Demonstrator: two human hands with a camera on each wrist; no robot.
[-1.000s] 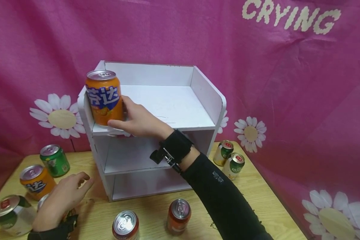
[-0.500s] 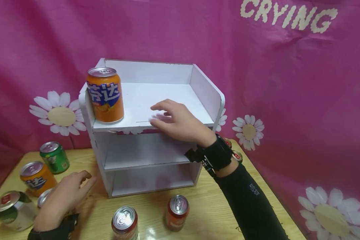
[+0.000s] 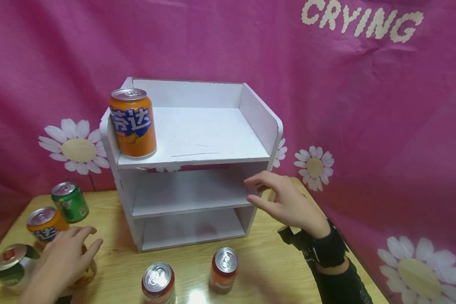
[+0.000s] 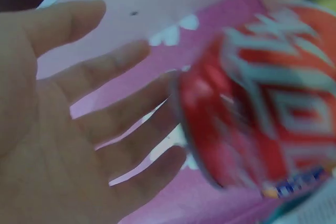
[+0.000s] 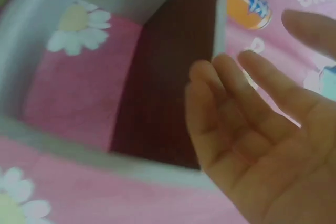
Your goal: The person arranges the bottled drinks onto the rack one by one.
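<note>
While the orange can (image 3: 134,126) stands atop the shelf (image 3: 205,131), left end, we see the right hand (image 3: 289,202) well apart from it, fingers parted; left hand (image 3: 62,257), fingers spread, near other cans (image 3: 47,223).

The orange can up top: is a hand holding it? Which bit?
Nothing is held: the orange can stands on the top shelf, and the left hand and right hand are empty.
</note>
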